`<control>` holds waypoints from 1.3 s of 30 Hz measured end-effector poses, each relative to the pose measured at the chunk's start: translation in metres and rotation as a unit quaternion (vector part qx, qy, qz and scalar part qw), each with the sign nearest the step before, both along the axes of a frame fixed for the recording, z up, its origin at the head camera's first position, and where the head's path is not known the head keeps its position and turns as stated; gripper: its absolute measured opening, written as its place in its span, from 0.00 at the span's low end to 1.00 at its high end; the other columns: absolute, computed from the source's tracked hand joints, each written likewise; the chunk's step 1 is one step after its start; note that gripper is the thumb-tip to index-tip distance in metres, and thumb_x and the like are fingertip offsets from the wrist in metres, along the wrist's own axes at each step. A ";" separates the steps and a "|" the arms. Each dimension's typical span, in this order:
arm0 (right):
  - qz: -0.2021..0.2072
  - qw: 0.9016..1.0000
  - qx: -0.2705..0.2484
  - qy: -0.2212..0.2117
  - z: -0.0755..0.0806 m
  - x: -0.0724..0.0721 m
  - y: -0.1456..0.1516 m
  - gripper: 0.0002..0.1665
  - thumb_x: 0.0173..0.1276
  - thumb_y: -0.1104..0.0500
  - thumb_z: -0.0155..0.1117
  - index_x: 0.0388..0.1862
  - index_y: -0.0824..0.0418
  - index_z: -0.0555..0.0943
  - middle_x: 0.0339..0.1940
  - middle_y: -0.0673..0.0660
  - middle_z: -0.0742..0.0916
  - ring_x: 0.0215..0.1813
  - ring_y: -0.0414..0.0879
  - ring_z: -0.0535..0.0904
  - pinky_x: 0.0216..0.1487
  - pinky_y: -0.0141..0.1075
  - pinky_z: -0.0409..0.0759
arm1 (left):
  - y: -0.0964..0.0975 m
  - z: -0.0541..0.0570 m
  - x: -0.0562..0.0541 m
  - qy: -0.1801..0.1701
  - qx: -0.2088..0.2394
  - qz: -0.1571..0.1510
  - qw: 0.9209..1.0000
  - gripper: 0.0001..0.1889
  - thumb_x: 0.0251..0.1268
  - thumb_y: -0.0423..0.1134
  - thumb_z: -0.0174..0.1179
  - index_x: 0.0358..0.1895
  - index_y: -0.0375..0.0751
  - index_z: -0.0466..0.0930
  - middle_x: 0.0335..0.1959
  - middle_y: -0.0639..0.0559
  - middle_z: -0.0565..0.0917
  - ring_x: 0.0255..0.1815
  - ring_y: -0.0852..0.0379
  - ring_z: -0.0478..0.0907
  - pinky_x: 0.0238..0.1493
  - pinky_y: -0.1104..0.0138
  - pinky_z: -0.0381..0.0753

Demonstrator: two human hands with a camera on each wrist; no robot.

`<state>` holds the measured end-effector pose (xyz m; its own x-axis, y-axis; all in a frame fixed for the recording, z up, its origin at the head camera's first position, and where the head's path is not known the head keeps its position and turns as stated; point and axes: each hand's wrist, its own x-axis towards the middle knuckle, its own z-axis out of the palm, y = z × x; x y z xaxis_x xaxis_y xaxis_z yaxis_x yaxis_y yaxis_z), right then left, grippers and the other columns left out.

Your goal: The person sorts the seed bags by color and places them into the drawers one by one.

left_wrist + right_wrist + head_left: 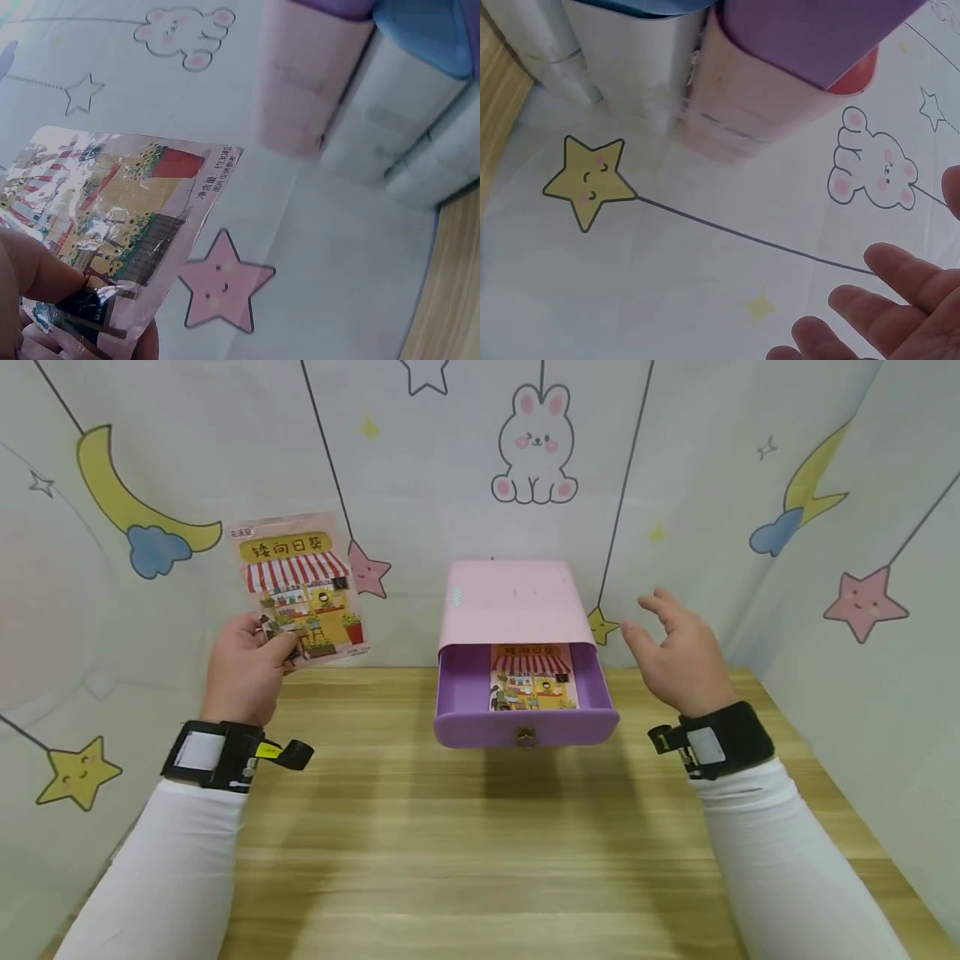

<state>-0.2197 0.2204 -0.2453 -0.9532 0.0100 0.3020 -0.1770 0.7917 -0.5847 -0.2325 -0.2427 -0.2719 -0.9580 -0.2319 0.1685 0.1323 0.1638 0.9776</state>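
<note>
My left hand (242, 681) pinches the lower left corner of a seed packet (307, 593), thumb on its front, and holds it up left of the drawer cabinet. The packet pictures a yellow shop under a red-and-white striped awning, with Chinese writing. In the left wrist view the same packet (169, 199) looks glossy. The purple top drawer (480, 729) is pulled out of the pink cabinet (513, 602). A like seed packet (534, 681) lies inside it, its upper end hidden under the cabinet top. My right hand (684, 656) hovers right of the cabinet, holding nothing, fingers spread.
Below the top drawer, the wrist views show further tiers, with a blue drawer (649, 6) under the purple one. The cabinet stands on a wood-grain table (450, 860). A white cloth (675, 460) printed with stars, moons and a rabbit hangs behind and at both sides.
</note>
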 end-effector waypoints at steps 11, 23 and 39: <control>0.052 0.998 -0.035 0.023 0.015 0.000 -0.023 0.35 0.72 0.39 0.48 0.73 0.53 0.65 0.76 0.52 0.65 0.76 0.54 0.62 0.70 0.56 0.65 | 0.067 0.015 0.003 0.068 0.059 -0.067 0.994 0.16 0.68 0.38 0.57 0.56 0.41 0.69 0.45 0.47 0.83 0.35 0.61 0.80 0.29 0.75 0.79; 0.085 0.995 -0.049 0.020 0.017 -0.005 -0.041 0.33 0.73 0.42 0.50 0.72 0.55 0.66 0.68 0.59 0.75 0.68 0.55 0.71 0.65 0.53 0.72 | 0.102 0.016 0.003 0.078 0.041 -0.089 0.992 0.14 0.66 0.37 0.60 0.50 0.37 0.73 0.36 0.49 0.83 0.27 0.62 0.77 0.26 0.74 0.78; 0.143 0.989 -0.033 0.008 0.028 -0.004 -0.053 0.33 0.73 0.43 0.52 0.71 0.57 0.66 0.67 0.57 0.77 0.65 0.49 0.76 0.62 0.47 0.78 | 0.131 0.019 0.002 0.094 -0.042 -0.109 0.989 0.11 0.65 0.42 0.62 0.36 0.40 0.71 0.22 0.52 0.75 0.22 0.55 0.74 0.19 0.70 0.71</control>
